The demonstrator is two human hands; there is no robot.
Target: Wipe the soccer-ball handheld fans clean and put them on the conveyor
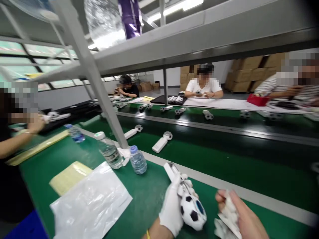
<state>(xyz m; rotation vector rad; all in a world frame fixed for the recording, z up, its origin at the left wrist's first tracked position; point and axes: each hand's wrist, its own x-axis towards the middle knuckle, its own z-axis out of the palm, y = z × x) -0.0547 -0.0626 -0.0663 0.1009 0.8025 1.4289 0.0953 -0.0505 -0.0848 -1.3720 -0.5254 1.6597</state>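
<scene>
Gripping the fan (193, 212) in the gloved left hand (171, 207), the person holds it low over the near edge of the green table (149, 196). The white-gloved fingers are wrapped tight round the handle. The fan's football-patterned head points down towards the person, and the end of the handle slants up and away.

Just to the right, the bare right hand (243, 219) is closed on a crumpled white cloth (224, 229), thumb and fingers pinching it. Cloth and fan are near each other, apart as far as I can see.

Over on the left of the table lies a clear plastic bag (92, 202), with a yellow sheet (69, 176) just beyond it. A big bottle (109, 151) and a small bottle (138, 161) stand upright beside the slanted white post (99, 86), and a third bottle (74, 132) stands further left.

Past the table's pale edge runs the dark green belt (224, 156). Two loose fans (161, 142) lie on it, well apart from the hands. At far left, a co-worker's hand (35, 124) is up at a bench. Across the belt three people sit working, with cardboard boxes (246, 74) stacked behind them.
</scene>
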